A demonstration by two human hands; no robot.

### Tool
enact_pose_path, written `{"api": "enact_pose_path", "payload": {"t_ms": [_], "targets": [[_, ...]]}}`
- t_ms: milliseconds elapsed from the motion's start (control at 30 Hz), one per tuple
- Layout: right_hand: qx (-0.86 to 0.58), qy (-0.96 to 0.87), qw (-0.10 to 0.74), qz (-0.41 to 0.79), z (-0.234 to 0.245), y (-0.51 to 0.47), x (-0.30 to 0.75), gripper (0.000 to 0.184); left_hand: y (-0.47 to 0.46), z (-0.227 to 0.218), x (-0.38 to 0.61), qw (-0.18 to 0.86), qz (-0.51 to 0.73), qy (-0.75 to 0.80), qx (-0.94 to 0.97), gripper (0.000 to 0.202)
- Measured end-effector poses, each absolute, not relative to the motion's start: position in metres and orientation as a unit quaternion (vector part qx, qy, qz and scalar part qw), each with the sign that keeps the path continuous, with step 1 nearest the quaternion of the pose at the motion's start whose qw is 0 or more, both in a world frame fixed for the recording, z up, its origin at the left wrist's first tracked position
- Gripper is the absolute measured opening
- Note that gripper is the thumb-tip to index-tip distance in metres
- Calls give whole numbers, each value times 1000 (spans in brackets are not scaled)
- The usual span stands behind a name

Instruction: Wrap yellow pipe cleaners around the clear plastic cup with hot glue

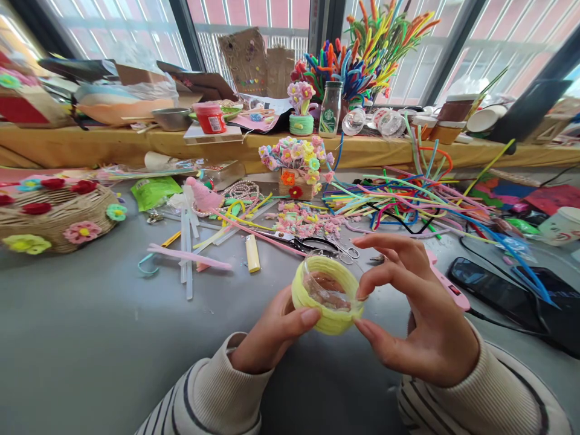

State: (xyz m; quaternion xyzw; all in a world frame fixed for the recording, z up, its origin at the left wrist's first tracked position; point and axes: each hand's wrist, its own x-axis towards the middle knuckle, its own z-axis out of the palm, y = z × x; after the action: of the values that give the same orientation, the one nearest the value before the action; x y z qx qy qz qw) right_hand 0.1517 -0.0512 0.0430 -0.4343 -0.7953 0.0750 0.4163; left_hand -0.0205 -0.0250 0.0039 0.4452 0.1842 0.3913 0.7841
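A small clear cup wrapped in yellow fuzzy pipe cleaner (327, 295) is held above the grey table (90, 350), its mouth facing me. My left hand (276, 332) grips its lower left side, thumb on the yellow wrap. My right hand (417, 314) pinches its right rim between thumb and forefinger, the other fingers spread. Both sleeves are striped white.
Scissors (317, 244), a yellow lighter (252, 253) and glue sticks (186, 254) lie behind the cup. A heap of coloured pipe cleaners (408, 199) spreads to the right, by a pink glue gun (446, 284) and black phone (489, 290). A woven basket (54, 217) sits left; a flower pot (296, 172) centre.
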Motion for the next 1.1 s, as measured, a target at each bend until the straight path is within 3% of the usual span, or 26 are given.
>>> {"api": "enact_pose_path", "payload": {"t_ms": [1100], "targets": [[-447, -788, 416, 81, 40, -51, 151, 27, -23, 3, -22, 784, 386, 182, 452, 45]]}}
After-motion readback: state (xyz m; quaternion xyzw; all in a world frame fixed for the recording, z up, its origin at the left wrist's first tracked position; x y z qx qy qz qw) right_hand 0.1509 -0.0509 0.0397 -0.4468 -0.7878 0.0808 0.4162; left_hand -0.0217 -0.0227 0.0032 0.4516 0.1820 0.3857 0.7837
